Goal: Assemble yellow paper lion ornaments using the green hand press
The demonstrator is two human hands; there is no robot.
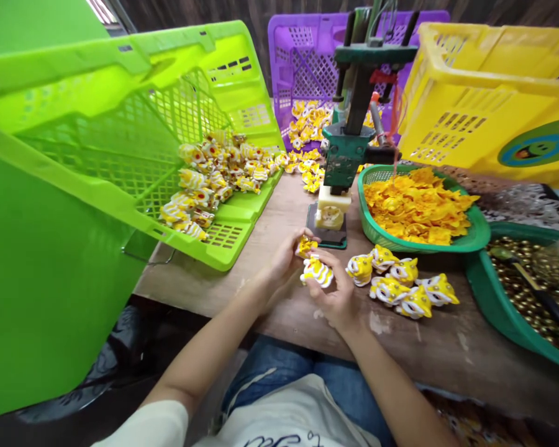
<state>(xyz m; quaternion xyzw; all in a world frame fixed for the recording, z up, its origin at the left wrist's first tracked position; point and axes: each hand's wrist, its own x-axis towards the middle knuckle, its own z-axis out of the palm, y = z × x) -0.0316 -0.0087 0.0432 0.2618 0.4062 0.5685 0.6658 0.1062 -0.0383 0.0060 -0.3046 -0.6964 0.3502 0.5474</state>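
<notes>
My left hand is closed on a small yellow toy part, its fingers partly hiding the piece. Just beside it, my right hand grips a yellow-and-white striped toy body between thumb and fingers. The two pieces are close together; whether they touch, I cannot tell. Right of my hands, several yellow-and-white toy heads lie grouped on the wooden table. Directly beyond my hands stands a green hand press above a cream block on a dark base plate.
A tipped lime-green crate at left holds several striped bodies. Behind the press, a purple crate has yellow pieces spilling out. At right are a green basket of thin yellow pieces, a green basin of gold beads, and a yellow crate.
</notes>
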